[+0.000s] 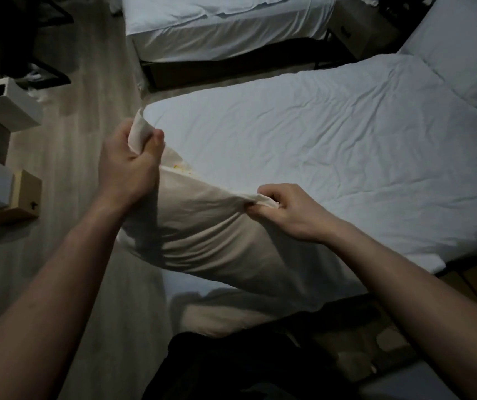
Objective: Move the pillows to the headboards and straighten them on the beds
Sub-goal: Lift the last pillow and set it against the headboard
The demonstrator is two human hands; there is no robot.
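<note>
Right now your left hand (129,166) and right hand (286,210) each pinch a corner of the pillow (202,241), lifted over the near-left end of the bed (332,145). It looks soft, light and floppy, so keep gripping the corners.

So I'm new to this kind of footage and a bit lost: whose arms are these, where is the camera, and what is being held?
There is no machine here. The camera is worn on a person's head and looks forward and down, so the two bare arms reaching in from the bottom are that person's own.

The left hand grips one corner of a cream pillow, its fingers curled round the cloth. The right hand pinches another corner along the same edge. The pillow hangs between them over the near end of a bed with a wrinkled white sheet.

A second pillow lies at that bed's far end, top right. Another bed stands beyond it, and a white bin sits on the wooden floor at left.
</note>
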